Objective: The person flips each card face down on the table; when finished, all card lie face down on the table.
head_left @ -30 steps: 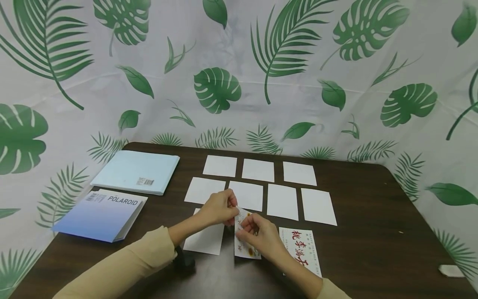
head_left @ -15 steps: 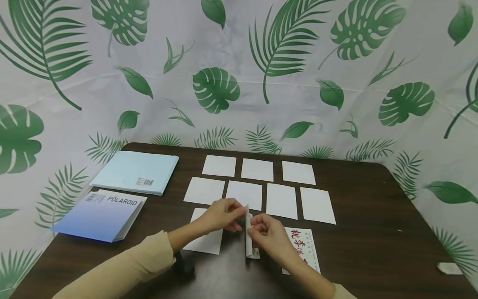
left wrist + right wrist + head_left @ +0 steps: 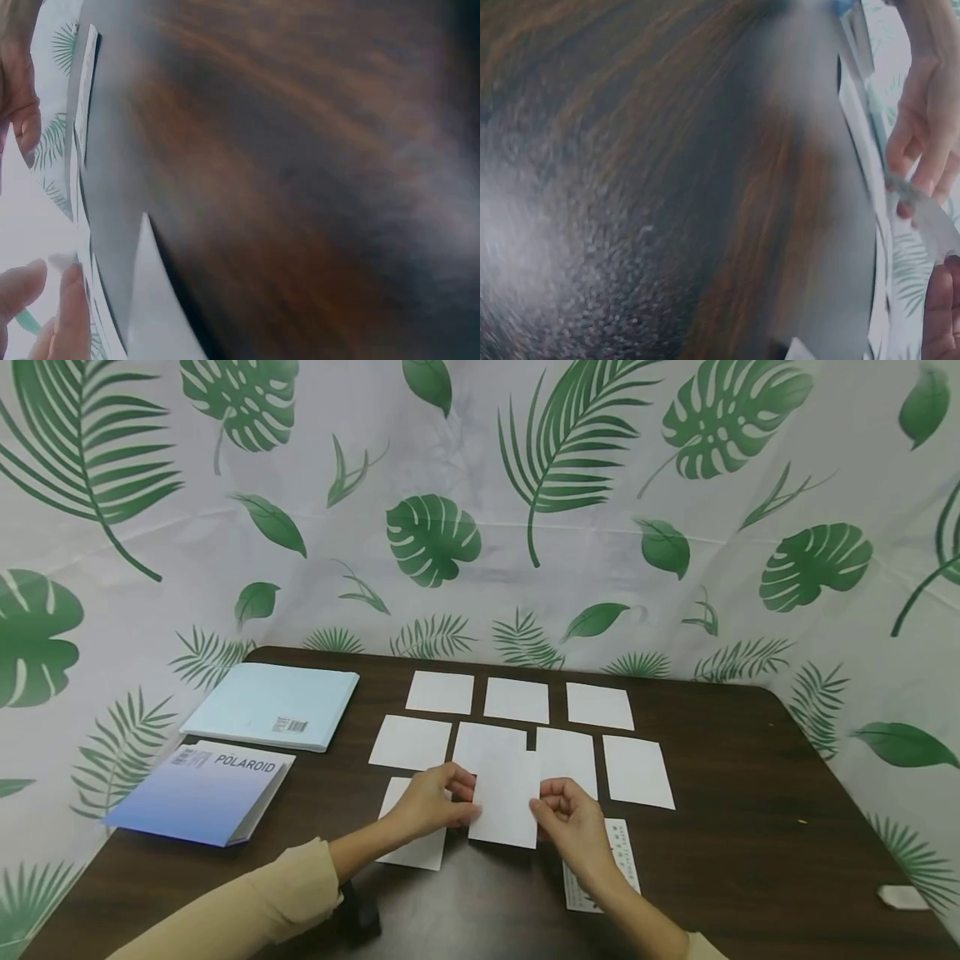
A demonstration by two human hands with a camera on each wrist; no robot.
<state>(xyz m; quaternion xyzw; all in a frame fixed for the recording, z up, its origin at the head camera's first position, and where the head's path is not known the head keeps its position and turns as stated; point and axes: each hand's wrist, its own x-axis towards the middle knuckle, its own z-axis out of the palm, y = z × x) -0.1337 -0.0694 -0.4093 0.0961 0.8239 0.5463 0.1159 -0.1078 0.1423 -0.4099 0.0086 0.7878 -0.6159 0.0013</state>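
Note:
Between my two hands a card (image 3: pixel 504 806) is held up by its side edges, its blank white face towards the head camera. My left hand (image 3: pixel 433 800) pinches the left edge between thumb and fingers. At the opposite edge my right hand (image 3: pixel 576 828) pinches it the same way. Seen from the left wrist, the card (image 3: pixel 30 217) spans from the left fingers to the right hand (image 3: pixel 19 94). Beside the right wrist lies a printed card (image 3: pixel 624 860) with small lettering, partly hidden by that hand and forearm.
Several blank white cards lie in rows behind the hands, among them a far-left card (image 3: pixel 440 693) and a right-hand card (image 3: pixel 639 772). One more card (image 3: pixel 420 847) is under the left hand. A blue POLAROID folder (image 3: pixel 202 793) and a pale blue album (image 3: pixel 273 702) lie left.
The held card has turned over: its sunflower print faced the camera, then it stood edge-on, and now its blank side shows. Both hands have shifted slightly right.

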